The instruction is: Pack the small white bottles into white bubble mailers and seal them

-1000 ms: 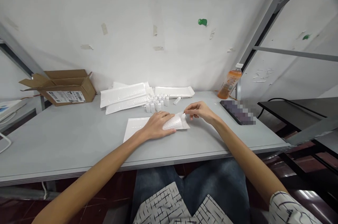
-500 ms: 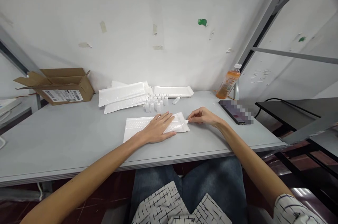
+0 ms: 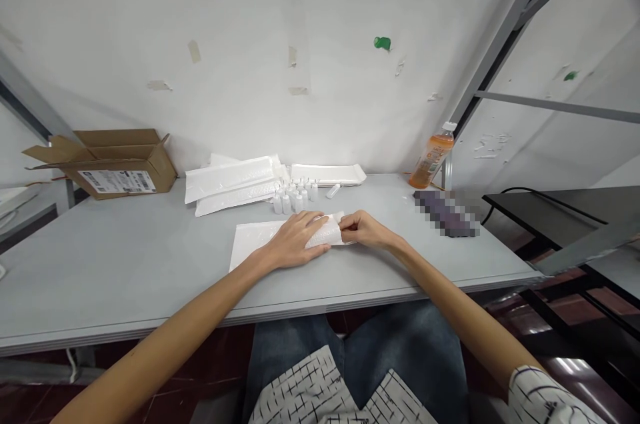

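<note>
A white bubble mailer (image 3: 253, 239) lies flat on the desk in front of me. My left hand (image 3: 298, 237) rests on its middle, fingers stretched out and lying flat. At the right end of the mailer is my right hand (image 3: 361, 229), its fingers closed and their tips inside or just behind the raised mouth; what they grip is hidden. Several small white dropper bottles (image 3: 299, 203) stand just beyond the mailer. One more bottle (image 3: 333, 191) lies on its side to their right.
More white mailers (image 3: 233, 177) are piled behind the bottles, with another stack (image 3: 327, 175) beside them. An open cardboard box (image 3: 125, 164) sits at the left. On the right are an orange drink bottle (image 3: 431, 159) and a blurred phone (image 3: 447, 213). The grey desk (image 3: 130, 264) meets a white wall.
My right hand has moved left, from just outside the mailer's right end to its mouth, which is now lifted. My left hand stays on the mailer.
</note>
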Motion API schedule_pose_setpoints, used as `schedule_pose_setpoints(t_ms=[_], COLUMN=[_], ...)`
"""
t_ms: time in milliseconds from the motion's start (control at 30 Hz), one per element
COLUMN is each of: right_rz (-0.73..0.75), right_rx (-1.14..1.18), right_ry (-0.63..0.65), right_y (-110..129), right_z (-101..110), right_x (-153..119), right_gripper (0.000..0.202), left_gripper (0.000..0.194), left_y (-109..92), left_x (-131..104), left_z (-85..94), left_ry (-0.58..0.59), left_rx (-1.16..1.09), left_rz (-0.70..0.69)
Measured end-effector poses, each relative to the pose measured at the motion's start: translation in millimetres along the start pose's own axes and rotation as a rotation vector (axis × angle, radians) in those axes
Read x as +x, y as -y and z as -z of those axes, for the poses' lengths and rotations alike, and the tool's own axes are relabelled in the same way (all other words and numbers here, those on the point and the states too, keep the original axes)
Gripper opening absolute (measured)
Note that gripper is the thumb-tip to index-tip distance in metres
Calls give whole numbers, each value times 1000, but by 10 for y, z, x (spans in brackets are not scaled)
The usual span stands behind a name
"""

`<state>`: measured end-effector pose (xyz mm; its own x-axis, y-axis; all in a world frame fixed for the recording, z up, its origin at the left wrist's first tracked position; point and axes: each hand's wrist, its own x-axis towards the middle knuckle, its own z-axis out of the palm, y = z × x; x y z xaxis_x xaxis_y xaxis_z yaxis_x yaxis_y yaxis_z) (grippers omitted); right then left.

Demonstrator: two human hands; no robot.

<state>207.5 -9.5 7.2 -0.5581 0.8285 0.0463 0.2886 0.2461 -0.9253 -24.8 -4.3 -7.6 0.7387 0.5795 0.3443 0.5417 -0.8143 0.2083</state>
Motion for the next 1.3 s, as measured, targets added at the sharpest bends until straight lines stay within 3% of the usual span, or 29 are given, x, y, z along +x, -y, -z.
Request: schedule_pose_setpoints(t_ms=[200, 300, 367, 433, 500, 533, 667, 800, 933, 1067, 1200, 1300], right_rz=[35, 17, -15, -65, -83, -103, -162, -201, -160, -106, -105, -145], right_rx=[-31, -72, -132, -262, -506, -645, -1034, -1152, -1036, -599, -178, -91], right_ry=[28, 47, -70, -330, -541, -566, -433, -362, -402, -435, -275, -133], right_y=[77, 91, 57, -26, -140, -198, -346, -321, -191, -43, 47, 66], right_z=[-52, 75, 258, 471, 643, 697, 703, 636, 685, 738, 750, 742], right_x=[91, 114, 172, 288, 448, 531, 764, 757, 559, 233, -48, -115], right_gripper=[31, 30, 31, 34, 30, 32, 42, 34, 24, 26, 35, 35], left_gripper=[58, 60, 63, 67, 69, 69, 65, 64, 60, 56, 54, 54], left_y=[30, 18, 16, 21, 29, 33, 33, 23, 27, 23, 13, 13], left_x=[2, 8, 11, 11, 10, 8, 4, 0, -1, 15, 40, 52], left_z=[54, 85, 101, 110, 113, 113, 109, 106, 99, 94, 79, 66], left_ry=[-15, -3, 32, 87, 130, 142, 136, 129, 83, 15, -46, -72], left_rx=[-29, -46, -46, -27, -3, 7, 43, 79, 78, 20, -10, -5], left_rz=[-7, 14, 43, 54, 44, 37, 5, -26, -25, 13, 48, 66])
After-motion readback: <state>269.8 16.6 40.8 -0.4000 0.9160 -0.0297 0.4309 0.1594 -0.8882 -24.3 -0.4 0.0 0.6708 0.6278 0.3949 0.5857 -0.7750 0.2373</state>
